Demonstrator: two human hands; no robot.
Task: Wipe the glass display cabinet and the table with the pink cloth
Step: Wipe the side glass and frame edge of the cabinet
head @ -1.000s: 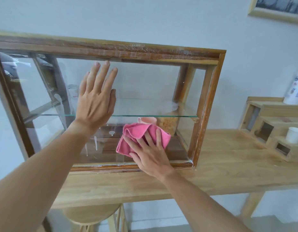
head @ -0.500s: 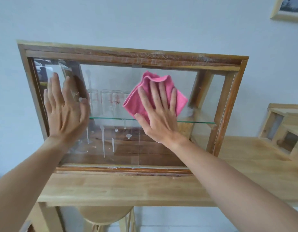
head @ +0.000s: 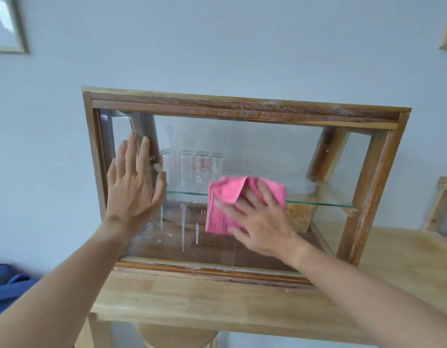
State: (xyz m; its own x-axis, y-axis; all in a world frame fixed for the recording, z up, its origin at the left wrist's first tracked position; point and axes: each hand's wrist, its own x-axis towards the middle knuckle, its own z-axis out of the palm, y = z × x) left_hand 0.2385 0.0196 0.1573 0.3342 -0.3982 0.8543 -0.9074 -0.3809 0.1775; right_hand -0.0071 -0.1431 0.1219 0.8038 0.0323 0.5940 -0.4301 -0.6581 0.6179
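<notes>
Drips (head: 183,227) of white streak the front pane of the glass display cabinet (head: 242,113) just left of the pink cloth (head: 225,209), which the right hand (head: 260,224) presses flat to the glass with straight, spread fingers (head: 264,190). The left hand (head: 133,187), fingers released and flat, braces the pane's left end, so the next sweep probably runs leftward. The bench (head: 192,297) is likely still to do.

The cabinet (head: 242,109) stands on the table (head: 192,302); beakers (head: 192,167) line its inner shelf (head: 323,203).
</notes>
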